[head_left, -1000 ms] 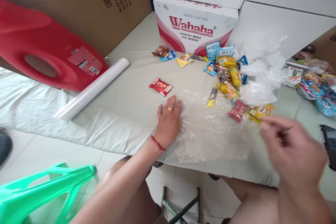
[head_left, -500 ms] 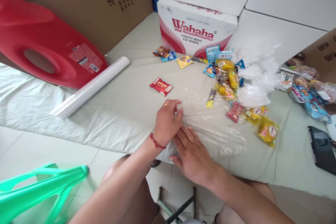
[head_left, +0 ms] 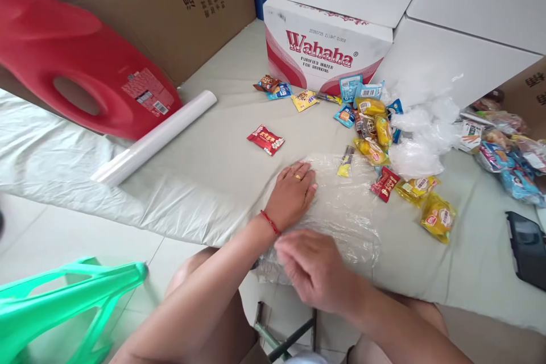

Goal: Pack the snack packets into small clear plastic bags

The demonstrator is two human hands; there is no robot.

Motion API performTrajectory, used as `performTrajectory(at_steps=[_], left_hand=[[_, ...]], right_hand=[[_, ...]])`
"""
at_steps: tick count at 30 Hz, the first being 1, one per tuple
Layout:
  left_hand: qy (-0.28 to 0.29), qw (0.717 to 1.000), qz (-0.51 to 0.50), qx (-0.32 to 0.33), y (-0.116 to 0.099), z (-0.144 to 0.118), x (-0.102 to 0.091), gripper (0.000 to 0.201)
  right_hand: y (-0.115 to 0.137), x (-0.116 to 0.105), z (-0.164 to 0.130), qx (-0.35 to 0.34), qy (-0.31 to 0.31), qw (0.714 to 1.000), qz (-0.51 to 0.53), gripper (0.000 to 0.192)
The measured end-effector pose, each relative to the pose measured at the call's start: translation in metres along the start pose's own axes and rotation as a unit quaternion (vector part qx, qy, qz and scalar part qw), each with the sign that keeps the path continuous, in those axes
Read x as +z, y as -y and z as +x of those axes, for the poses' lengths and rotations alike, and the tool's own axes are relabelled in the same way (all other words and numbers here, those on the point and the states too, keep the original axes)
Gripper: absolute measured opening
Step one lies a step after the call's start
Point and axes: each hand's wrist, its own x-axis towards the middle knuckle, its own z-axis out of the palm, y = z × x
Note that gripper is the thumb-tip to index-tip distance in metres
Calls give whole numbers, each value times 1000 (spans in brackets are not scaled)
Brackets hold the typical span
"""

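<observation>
Pale grey-green cloth covers the low table (head_left: 205, 176), which runs from the near left to the far right; cartons are stacked along its far edge, among them a white and red Wahaha box (head_left: 326, 48), with a tall brown carton (head_left: 187, 5) far left. A clear plastic bag (head_left: 341, 210) lies crumpled on the cloth near the table's near edge, its near end hanging just over that edge. The left hand (head_left: 293, 193) rests flat on the bag's left part, fingers spread wide and pressing down; a ring shows on one finger and a red cord circles the wrist. The right hand (head_left: 313, 267) is at the bag's near end, fingers curled in toward it; motion blur hides whether it actually grips the film, so I cannot tell. A red snack packet (head_left: 265, 140) lies alone on the cloth, just beyond the left hand; a heap of small wrapped snacks (head_left: 371, 125) sits beyond the bag to the right, beside crumpled clear bags (head_left: 420, 136). A white roll (head_left: 156, 136) lies at the left, its far end near a red jug (head_left: 85, 85); a green plastic stool (head_left: 63, 307) stands on the floor at the near left; a dark phone (head_left: 526, 247) lies at the right edge.
</observation>
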Motion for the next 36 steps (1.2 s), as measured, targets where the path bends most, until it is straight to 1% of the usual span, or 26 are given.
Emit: performTrajectory(at_steps=[1, 2, 4, 6, 8, 11, 13, 14, 16, 18, 20, 22, 24, 26, 28, 30, 31, 33, 34, 36], left_hand=[[9, 1000, 22, 10, 1, -1, 0, 46], [16, 999, 41, 20, 1, -2, 1, 48], [25, 996, 70, 38, 1, -3, 0, 50], [22, 995, 88, 42, 1, -1, 0, 52], [15, 994, 97, 36, 1, 1, -1, 54], [5, 995, 101, 19, 0, 5, 0, 54], [-2, 995, 102, 10, 0, 5, 0, 54], [-4, 995, 102, 8, 0, 6, 0, 54], [-5, 995, 104, 8, 0, 5, 0, 55], [2, 995, 103, 11, 0, 5, 0, 55], [12, 995, 101, 18, 0, 6, -1, 55], [19, 995, 97, 27, 0, 7, -2, 54], [19, 995, 92, 37, 0, 9, -2, 54], [17, 995, 86, 44, 1, 10, -1, 54], [16, 996, 77, 49, 1, 10, -1, 54], [13, 996, 71, 52, 2, 11, 0, 54], [12, 996, 70, 55, 2, 11, -1, 54], [9, 996, 67, 62, 4, 11, -3, 54], [5, 996, 66, 65, 5, 11, -5, 54], [-7, 996, 65, 67, 7, 10, -10, 53]], right_hand=[[-6, -7, 1, 16, -21, 999, -24, 33], [-13, -12, 0, 33, -28, 997, -62, 41], [-30, -18, -6, 68, -2, 986, -149, 59], [-50, -24, -18, 126, 33, 966, -223, 67], [-71, -36, -37, 191, 49, 941, -275, 68], [-93, -69, -66, 274, 42, 902, -331, 68], [-98, -91, -79, 312, 18, 879, -359, 67], [-98, -98, -83, 322, 0, 873, -367, 66], [-90, -105, -84, 317, -41, 873, -368, 62], [-78, -101, -79, 273, -54, 897, -344, 57], [-69, -92, -73, 209, -26, 927, -310, 54], [-67, -85, -68, 172, 17, 942, -288, 53], [-70, -84, -66, 180, 46, 941, -282, 51], [-75, -87, -65, 211, 40, 937, -276, 44], [-77, -91, -59, 223, -7, 939, -263, 37], [-78, -92, -47, 195, -61, 947, -249, 36], [-80, -91, -40, 172, -71, 951, -245, 37], [-86, -86, -26, 145, -51, 955, -255, 44], [-92, -83, -20, 150, -36, 951, -270, 47], [-107, -78, -16, 181, -9, 936, -301, 51]])
